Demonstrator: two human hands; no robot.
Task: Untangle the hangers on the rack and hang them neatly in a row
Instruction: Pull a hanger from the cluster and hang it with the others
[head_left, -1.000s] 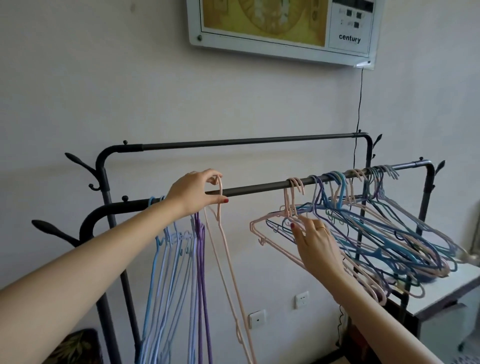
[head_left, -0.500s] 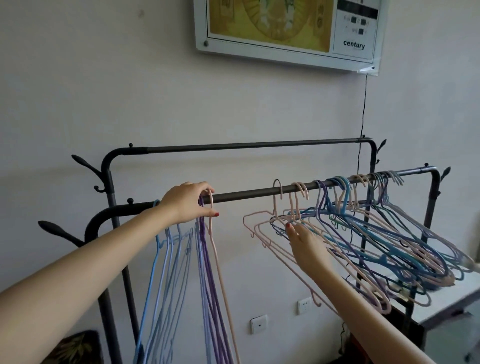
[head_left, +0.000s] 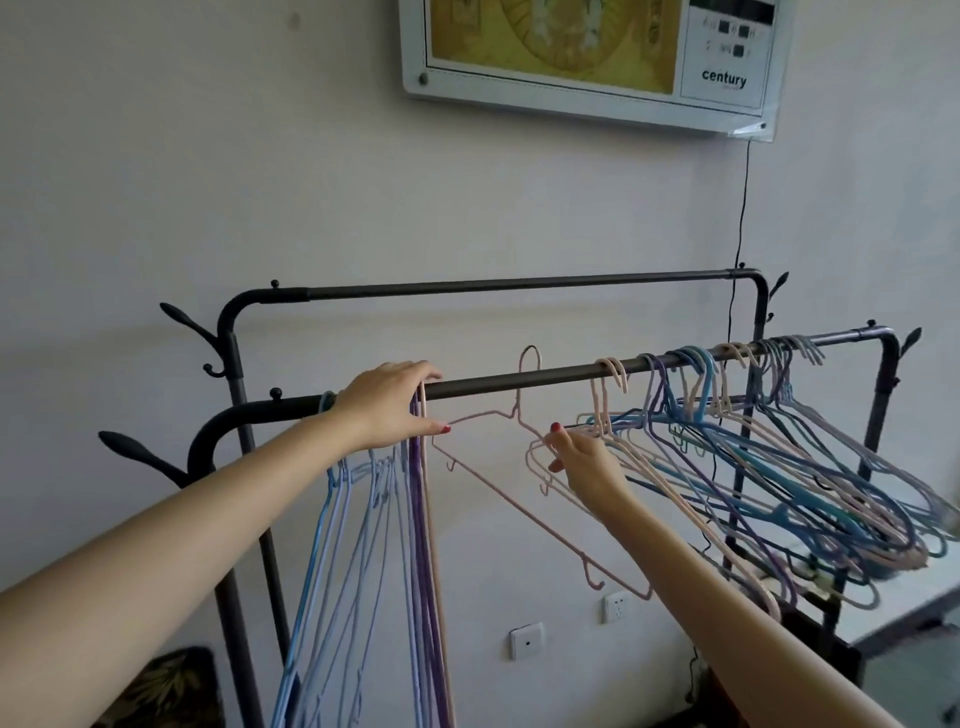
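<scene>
Left hand (head_left: 387, 410), centre-left of frame, is gripping the front rail (head_left: 519, 383) over the hooks of the sorted hangers (head_left: 374, 545), which are hanging straight down, long axes edge-on to the camera. Right hand (head_left: 584, 462), frame centre, is pinching the shoulder of a pink hanger (head_left: 498, 486); its hook is pointing up, just at the rail, bottom bar slanting down to the right. Tangled hangers (head_left: 753, 467) are crowding the rail at right, splaying toward lower right.

Black rack (head_left: 519, 382), front rail: blue and purple hangers (head_left: 374, 519) hang straight at left end; tangled pastel hangers (head_left: 779, 467) bunched toward right end.
</scene>
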